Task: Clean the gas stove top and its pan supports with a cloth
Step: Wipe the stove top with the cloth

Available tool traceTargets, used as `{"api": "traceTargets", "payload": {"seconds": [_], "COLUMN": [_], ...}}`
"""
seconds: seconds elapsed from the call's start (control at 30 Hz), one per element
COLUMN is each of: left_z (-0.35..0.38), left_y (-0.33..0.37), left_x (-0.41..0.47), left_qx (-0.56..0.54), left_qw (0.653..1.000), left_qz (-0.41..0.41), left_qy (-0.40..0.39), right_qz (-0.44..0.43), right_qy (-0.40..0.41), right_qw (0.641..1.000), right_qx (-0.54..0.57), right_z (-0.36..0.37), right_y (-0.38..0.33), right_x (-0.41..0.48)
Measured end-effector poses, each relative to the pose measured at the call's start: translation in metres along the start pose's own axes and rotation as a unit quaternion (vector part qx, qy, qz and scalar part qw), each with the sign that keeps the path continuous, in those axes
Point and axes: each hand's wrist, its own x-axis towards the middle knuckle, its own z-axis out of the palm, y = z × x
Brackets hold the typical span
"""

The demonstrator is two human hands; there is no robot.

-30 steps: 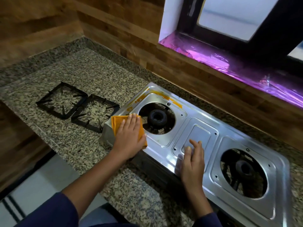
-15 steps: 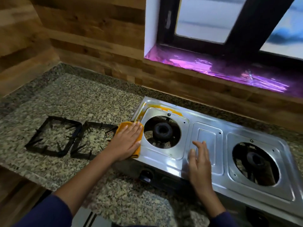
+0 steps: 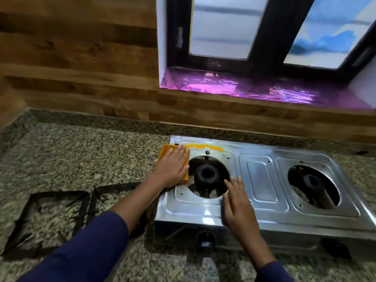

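Note:
A steel two-burner gas stove (image 3: 262,208) lies on a speckled granite counter, its pan supports taken off. My left hand (image 3: 173,166) presses flat on a folded orange cloth (image 3: 165,152) at the stove's back left corner, just short of a yellow smear (image 3: 205,147) along the back edge. My right hand (image 3: 236,202) rests flat, fingers straight, on the steel beside the left burner (image 3: 207,176). The right burner (image 3: 313,184) is bare. Two black pan supports (image 3: 50,216) lie side by side on the counter to the left, partly hidden by my left arm.
A wood-panelled wall runs behind the counter (image 3: 81,159). Above the stove is a window with a purple foil-lined sill (image 3: 254,88). Control knobs (image 3: 205,239) sit on the stove's front face.
My left hand slid the cloth from the stove's front left corner back along the left edge to the back corner. My right hand shifted left, nearer the left burner. The camera tilted up.

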Motion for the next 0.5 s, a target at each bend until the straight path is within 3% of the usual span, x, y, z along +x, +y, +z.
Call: {"api": "traceTargets", "payload": {"seconds": [0.17,0.23,0.37,0.5], "left_z": [-0.006,-0.008,0.007,0.033], "left_y": [-0.008,-0.005,0.016,0.038], "left_x": [0.023,0.007,-0.061,-0.106], "left_qx": [-0.007,-0.032,-0.127,-0.123], "left_qw": [1.000,0.999,0.970,0.972], "left_qz": [0.013,-0.018,-0.146,-0.152], "left_qy": [-0.016,0.032,0.149,0.129], "right_qz": [0.029,0.023,-0.038,-0.050], "right_qy": [0.023,0.013,-0.042,-0.126], "right_qw": [0.998,0.997,0.995,0.990], "right_qx": [0.044,0.066,0.085,0.040], "right_z": [-0.002,-0.007,-0.011,0.023], "right_y": [-0.002,-0.015,-0.061,-0.106], "right_x": [-0.001,0.001,0.037,0.099]}}
